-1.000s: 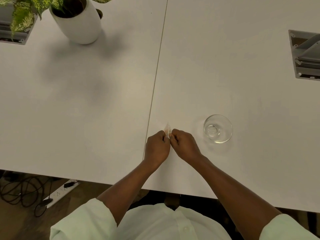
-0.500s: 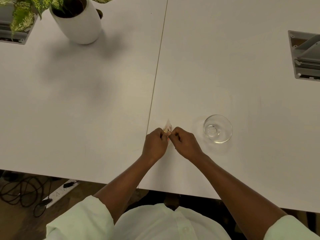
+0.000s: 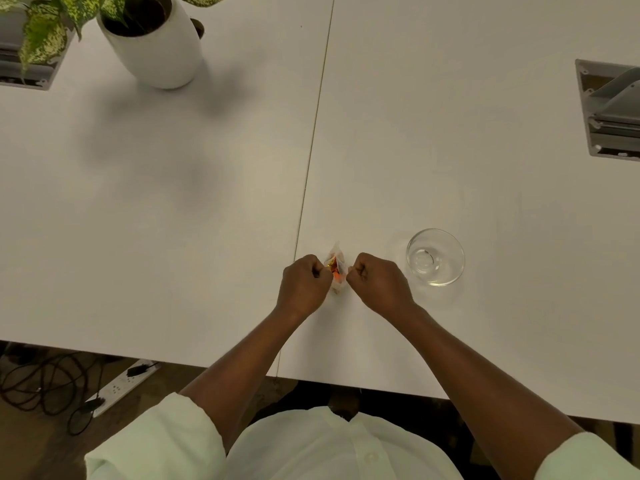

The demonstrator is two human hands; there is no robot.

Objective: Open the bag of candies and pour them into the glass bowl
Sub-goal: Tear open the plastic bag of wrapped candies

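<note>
- My bag [image 3: 336, 268]: clear, orange and yellow inside.
- Bowl [image 3: 435, 256]: clear glass.
- Table [image 3: 173, 202]: white.
- Pot [image 3: 156, 46]: white; leaves [image 3: 45, 32] speckled green and cream.
- My sleeves [image 3: 156, 441]: pale green.

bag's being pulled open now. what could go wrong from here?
1. Both hands, left hand and right hand, pull the candy bag apart over the bare table, not over the glass bowl; a sudden tear could scatter candies.
2. The bowl sits close beside the right hand; a jerk outward might knock it.

white table [image 3: 173, 209], potted plant [image 3: 152, 39], brown floor [image 3: 31, 441] with cables [image 3: 41, 382]
</note>
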